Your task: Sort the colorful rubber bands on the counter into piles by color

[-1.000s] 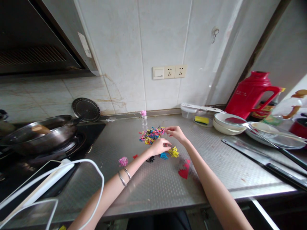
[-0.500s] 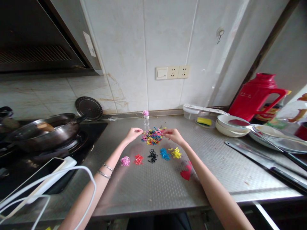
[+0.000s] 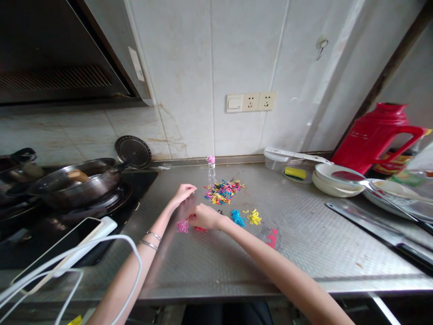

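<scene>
A mixed heap of small coloured rubber bands [image 3: 223,192] lies on the steel counter. Left of it is my left hand [image 3: 184,193], thumb and fingers pinched together above the metal. My right hand [image 3: 204,216] reaches across to the small piles, its fingertips pinched beside the pink rubber bands [image 3: 182,226]. Anything in either pinch is too small to make out. Under the right hand, the red rubber bands [image 3: 200,229] and black rubber bands [image 3: 220,211] are mostly hidden. Blue rubber bands [image 3: 238,218] and yellow rubber bands [image 3: 254,217] form separate piles to the right.
A small clear bottle with a pink cap [image 3: 211,161] stands behind the heap. To the left are a pan [image 3: 74,180], a phone [image 3: 61,253] and white cables. On the right lie a knife [image 3: 368,228], bowls [image 3: 338,185] and a red thermos [image 3: 375,140].
My right hand has left the mixed heap and moved left and nearer, over the red and black piles. The left hand has drawn slightly away from the heap. The view has shifted a little.
</scene>
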Available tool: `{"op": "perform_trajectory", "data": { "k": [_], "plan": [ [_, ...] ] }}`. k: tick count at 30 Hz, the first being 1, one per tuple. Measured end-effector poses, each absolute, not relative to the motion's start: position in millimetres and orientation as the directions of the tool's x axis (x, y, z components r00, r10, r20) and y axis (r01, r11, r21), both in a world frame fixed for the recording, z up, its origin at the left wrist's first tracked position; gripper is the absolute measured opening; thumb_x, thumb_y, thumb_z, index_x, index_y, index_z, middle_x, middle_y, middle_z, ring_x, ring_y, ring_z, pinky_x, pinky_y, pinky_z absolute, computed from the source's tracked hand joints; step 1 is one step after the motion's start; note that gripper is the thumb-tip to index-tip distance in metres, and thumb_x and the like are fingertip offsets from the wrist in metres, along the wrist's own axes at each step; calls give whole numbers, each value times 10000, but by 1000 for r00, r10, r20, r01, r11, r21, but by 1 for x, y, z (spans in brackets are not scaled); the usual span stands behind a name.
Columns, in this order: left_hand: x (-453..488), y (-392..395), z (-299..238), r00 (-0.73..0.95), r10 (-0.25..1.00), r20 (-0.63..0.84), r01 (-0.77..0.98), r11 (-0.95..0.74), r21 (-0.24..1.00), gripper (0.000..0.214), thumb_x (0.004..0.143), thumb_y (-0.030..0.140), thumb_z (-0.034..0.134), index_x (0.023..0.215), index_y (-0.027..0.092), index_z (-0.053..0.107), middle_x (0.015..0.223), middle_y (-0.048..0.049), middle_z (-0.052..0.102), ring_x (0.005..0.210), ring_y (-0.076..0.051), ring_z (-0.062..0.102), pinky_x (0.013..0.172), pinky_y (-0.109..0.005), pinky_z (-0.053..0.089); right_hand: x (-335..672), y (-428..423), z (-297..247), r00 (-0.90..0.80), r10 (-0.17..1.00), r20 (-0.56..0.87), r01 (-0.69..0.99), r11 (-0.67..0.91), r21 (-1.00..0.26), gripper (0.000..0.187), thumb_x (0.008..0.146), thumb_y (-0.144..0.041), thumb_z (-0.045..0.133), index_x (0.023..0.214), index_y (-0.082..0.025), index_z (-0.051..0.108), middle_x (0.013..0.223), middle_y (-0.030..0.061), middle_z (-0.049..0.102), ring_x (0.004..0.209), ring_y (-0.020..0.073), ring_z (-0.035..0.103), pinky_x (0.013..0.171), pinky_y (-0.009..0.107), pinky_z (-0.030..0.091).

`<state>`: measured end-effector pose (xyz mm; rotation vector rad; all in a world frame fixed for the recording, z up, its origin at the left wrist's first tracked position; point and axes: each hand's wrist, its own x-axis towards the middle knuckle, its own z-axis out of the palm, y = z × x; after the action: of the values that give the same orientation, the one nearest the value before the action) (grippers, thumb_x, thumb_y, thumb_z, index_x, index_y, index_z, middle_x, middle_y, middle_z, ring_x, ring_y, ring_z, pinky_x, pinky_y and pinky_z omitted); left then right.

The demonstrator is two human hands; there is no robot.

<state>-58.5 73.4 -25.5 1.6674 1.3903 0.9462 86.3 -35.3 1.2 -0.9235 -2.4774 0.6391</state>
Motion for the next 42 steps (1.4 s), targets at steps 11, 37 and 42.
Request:
{"op": "perform_trajectory", "data": {
  "k": [11, 37, 42],
  "plan": [
    [-51, 83, -40, 247, 938, 244, 511, -340, 790, 164, 661, 226, 572, 738, 113, 664, 764, -79, 672, 729, -167, 598, 707, -261, 445, 150, -6, -10, -535, 772, 344, 490, 615, -618, 223, 688, -146, 515, 841, -152, 677, 764, 30, 666, 661, 113, 563, 613, 189, 407],
    [-21, 100, -17, 418, 873, 249, 838, -477, 265, 153, 709, 189, 512, 709, 152, 661, 820, -62, 605, 746, -150, 554, 686, -234, 407, 267, 23, -40, -105, 933, 345, 678, 321, -662, 222, 703, -185, 501, 824, -148, 683, 779, 38, 683, 714, 148, 605, 680, 225, 439],
    [-34, 83, -1, 544, 812, 211, 714, -580, 392, 146, 674, 215, 549, 680, 134, 670, 766, -54, 619, 697, -134, 544, 691, -227, 401, 262, 17, -36, -140, 943, 302, 773, 295, -561, 240, 709, -167, 484, 848, -189, 679, 814, 24, 679, 739, 137, 600, 696, 209, 426]
  ]
}}
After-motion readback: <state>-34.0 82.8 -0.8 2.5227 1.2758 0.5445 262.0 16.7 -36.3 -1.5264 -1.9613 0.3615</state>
